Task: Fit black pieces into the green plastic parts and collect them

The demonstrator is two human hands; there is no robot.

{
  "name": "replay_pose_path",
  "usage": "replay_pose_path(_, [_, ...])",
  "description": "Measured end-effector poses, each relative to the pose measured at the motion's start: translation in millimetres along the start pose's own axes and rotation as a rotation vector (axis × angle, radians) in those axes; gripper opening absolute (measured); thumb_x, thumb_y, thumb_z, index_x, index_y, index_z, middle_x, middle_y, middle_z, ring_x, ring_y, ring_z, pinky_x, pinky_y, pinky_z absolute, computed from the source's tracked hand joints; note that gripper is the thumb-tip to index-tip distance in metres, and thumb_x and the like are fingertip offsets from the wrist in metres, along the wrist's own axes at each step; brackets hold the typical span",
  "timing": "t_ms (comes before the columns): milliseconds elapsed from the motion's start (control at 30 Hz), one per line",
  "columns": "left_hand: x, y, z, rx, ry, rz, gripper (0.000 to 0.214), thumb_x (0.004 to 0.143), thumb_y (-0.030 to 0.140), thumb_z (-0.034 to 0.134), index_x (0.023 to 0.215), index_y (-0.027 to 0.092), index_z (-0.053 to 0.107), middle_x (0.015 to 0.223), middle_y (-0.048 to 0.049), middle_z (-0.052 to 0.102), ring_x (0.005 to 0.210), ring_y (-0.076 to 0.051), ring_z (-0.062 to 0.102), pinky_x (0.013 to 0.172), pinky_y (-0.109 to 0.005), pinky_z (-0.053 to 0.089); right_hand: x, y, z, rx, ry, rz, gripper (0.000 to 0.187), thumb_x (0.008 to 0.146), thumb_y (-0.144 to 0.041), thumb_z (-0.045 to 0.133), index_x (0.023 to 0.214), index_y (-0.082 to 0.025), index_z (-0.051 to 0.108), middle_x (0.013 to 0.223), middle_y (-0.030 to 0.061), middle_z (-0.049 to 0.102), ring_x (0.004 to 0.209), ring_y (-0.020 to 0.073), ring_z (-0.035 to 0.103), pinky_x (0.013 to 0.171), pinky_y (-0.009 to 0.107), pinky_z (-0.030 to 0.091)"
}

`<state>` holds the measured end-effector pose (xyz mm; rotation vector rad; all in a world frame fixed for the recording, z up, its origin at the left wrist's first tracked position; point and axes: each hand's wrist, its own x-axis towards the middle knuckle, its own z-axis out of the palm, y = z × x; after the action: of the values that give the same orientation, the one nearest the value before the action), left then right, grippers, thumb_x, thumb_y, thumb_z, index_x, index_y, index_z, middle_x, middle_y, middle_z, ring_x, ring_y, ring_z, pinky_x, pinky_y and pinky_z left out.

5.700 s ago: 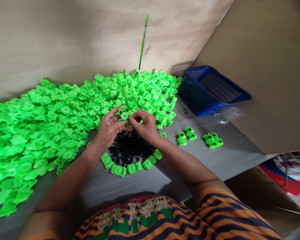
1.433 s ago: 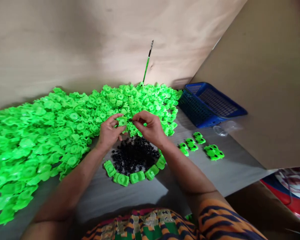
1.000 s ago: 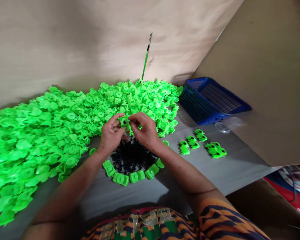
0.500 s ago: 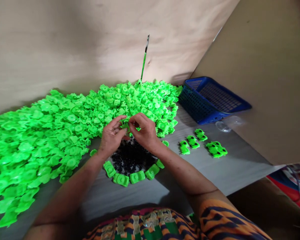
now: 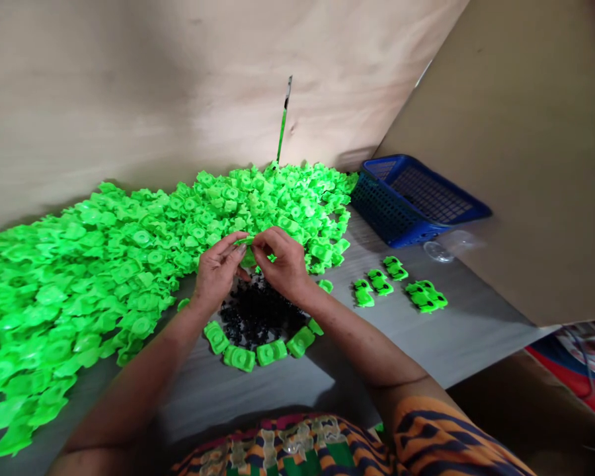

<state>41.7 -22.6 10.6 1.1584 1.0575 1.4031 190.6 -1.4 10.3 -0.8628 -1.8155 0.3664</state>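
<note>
Over the black heap, my left hand pinches a small green plastic toy car body between thumb and fingers. My right hand is closed at the right end of the same piece, its thumb and forefinger pressed together there; any small part between them is hidden. Below both hands lies a heap of small black plastic parts. Several green car bodies curve around its near side, hollow side up as far as I can see.
A big mound of green car bodies covers the table's left and back. To the right lie several green cars with black wheels. Behind them stand a blue plastic basket and a clear round plastic piece. A thin stick rises from the mound.
The car body has been tilted in my fingers, and my left thumb has moved up onto it. The black bit seen on it earlier is out of sight. Both hands stay together in nearly the same place.
</note>
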Motion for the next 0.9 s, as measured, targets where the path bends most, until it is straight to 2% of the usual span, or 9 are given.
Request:
replay_pose_path(100, [1, 0, -2.4, 0.018, 0.006, 0.024, 0.048, 0.074, 0.054, 0.083, 0.107, 0.021, 0.076, 0.076, 0.0014, 0.069, 0.049, -0.011, 0.059, 0.043, -0.023, 0.050, 0, 5, 2, 0.118, 0.014, 0.048, 0.009, 0.092, -0.021, 0.058, 0.084, -0.024, 0.059, 0.080, 0.0005, 0.062, 0.073, 0.0157, 0.059, 0.071, 0.029, 0.050])
replay_pose_path(200, [1, -1, -5.1, 0.031, 0.010, 0.044, 0.046, 0.077, 0.052, 0.081, 0.109, 0.019, 0.076, 0.076, 0.0013, 0.070, 0.047, -0.009, 0.057, 0.044, -0.023, 0.051, 1, 12, 6, 0.283, 0.042, 0.109, 0.007, 0.091, -0.028, 0.063, 0.087, -0.023, 0.061, 0.082, 0.0000, 0.063, 0.075, 0.0148, 0.060, 0.072, 0.029, 0.051])
replay_pose_path(433, [2, -4, -6.4, 0.068, 0.028, 0.092, 0.042, 0.082, 0.050, 0.078, 0.108, 0.017, 0.077, 0.073, 0.0018, 0.069, 0.044, -0.008, 0.055, 0.045, -0.022, 0.048, 2, 13, 11, 0.526, 0.045, 0.290, 0.035, 0.084, -0.053, 0.079, 0.083, -0.022, 0.063, 0.083, -0.0002, 0.060, 0.077, 0.0139, 0.058, 0.074, 0.029, 0.051])
replay_pose_path(667, [2, -2, -7.3, 0.130, 0.048, 0.126, 0.035, 0.083, 0.044, 0.076, 0.106, 0.018, 0.078, 0.066, 0.0035, 0.067, 0.042, -0.008, 0.055, 0.045, -0.022, 0.047, 2, 14, 16, 0.599, 0.044, 0.313, 0.039, 0.080, -0.055, 0.081, 0.082, -0.022, 0.062, 0.081, -0.0004, 0.060, 0.077, 0.0144, 0.058, 0.076, 0.030, 0.052])
replay_pose_path(800, [1, -6, -6.5, 0.154, 0.065, 0.125, 0.034, 0.082, 0.042, 0.076, 0.105, 0.017, 0.079, 0.059, 0.0053, 0.062, 0.042, -0.009, 0.053, 0.044, -0.022, 0.048, 0, 17, 24, 0.586, 0.049, 0.331, 0.041, 0.080, -0.058, 0.079, 0.080, -0.022, 0.058, 0.079, -0.0013, 0.059, 0.075, 0.0135, 0.058, 0.075, 0.030, 0.053])
replay_pose_path(900, [2, -8, -5.9, 0.127, 0.060, 0.132, 0.034, 0.082, 0.042, 0.078, 0.105, 0.018, 0.078, 0.062, 0.0046, 0.062, 0.042, -0.009, 0.052, 0.043, -0.022, 0.048, 0, 18, 25, 0.560, 0.046, 0.320, 0.041, 0.083, -0.058, 0.076, 0.080, -0.022, 0.058, 0.079, -0.0015, 0.059, 0.075, 0.0130, 0.058, 0.075, 0.030, 0.053])
